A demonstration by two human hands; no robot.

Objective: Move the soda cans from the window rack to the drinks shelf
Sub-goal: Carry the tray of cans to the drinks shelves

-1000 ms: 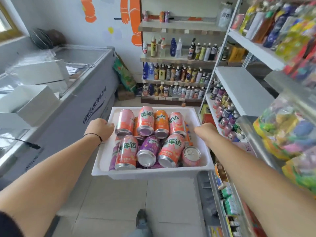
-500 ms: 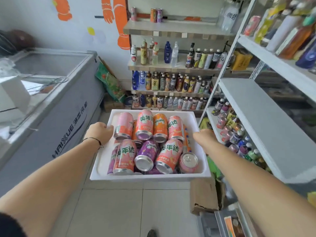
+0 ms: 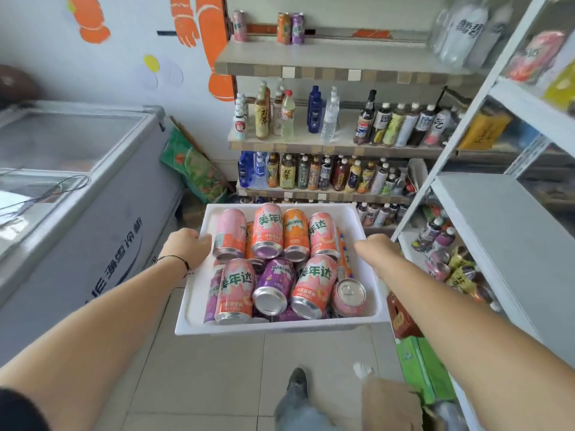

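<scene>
Fingers of my left hand (image 3: 186, 248) curl over the left rim of the white tray (image 3: 281, 326), knuckles up, gripping it; a thin dark band sits round that wrist. My right hand (image 3: 378, 248) clasps the opposite rim, its fingertips hidden over the edge, so I cannot tell how deep they wrap. Both forearms reach straight ahead and the tray hangs between them above the tiled floor (image 3: 202, 368).

Inside the tray the soda cans (image 3: 273, 262) lie heaped on their sides in two rough rows: pink ones, an orange can (image 3: 295, 233) in the far row, a purple can (image 3: 275, 284) in the near row, and one small pink can (image 3: 350, 295) with its pull-tab end facing me at the near right corner. More cans show underneath the top layer, though I cannot count them.

Straight ahead stands the drinks shelf (image 3: 336, 62), its tiers lined with upright bottles; on its top board three cans (image 3: 287, 28) stand near the wall. To my right a white metal rack (image 3: 497, 219) runs alongside, one broad grey board bare, with bottles crowded on the level below. To my left is a chest freezer (image 3: 93, 169) with a glass lid, and a green bag (image 3: 194, 169) leans in the corner between it and the shelf. Below the tray I see a shoe (image 3: 297, 381) and a trouser leg, with cardboard boxes near the rack's foot.
</scene>
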